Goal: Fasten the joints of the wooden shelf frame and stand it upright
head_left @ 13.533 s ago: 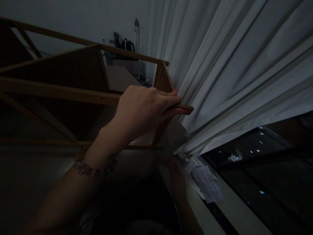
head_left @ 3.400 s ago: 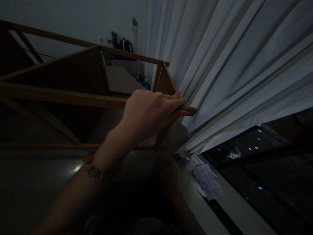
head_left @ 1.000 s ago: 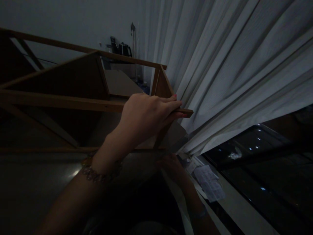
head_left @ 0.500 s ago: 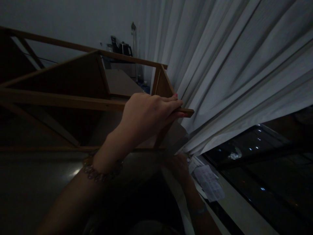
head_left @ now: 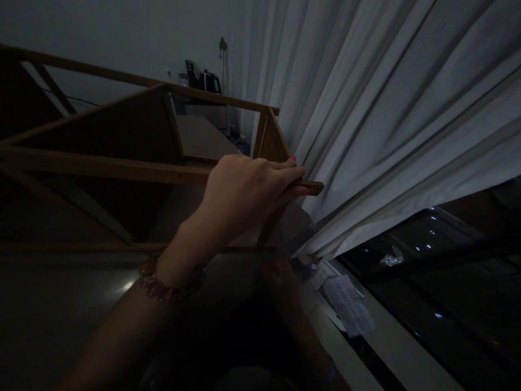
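Note:
A wooden shelf unit (head_left: pixel 106 165) with brown rails and slanting panels stretches from the left side to the middle. My left hand (head_left: pixel 244 182), a beaded bracelet at its wrist, is closed around the end of its front rail. The thumb side lies under the wood and the other fingers rest on top. Lower down, near the unit's bottom corner, my right hand (head_left: pixel 280 277) is dim and smeared. Whether its fingers hold anything cannot be made out.
Long white curtains (head_left: pixel 350 108) hang on the right, close to the rail's end. Printed papers (head_left: pixel 349 304) lie on a pale ledge beside a dark window (head_left: pixel 448 271). Behind the unit stands a black kettle (head_left: pixel 209 81). A shiny floor (head_left: pixel 81 304) shows at lower left.
My right hand has shifted slightly left and away from the papers, uncovering more of the ledge. My left hand keeps its grip on the rail, and the shelf unit stays put.

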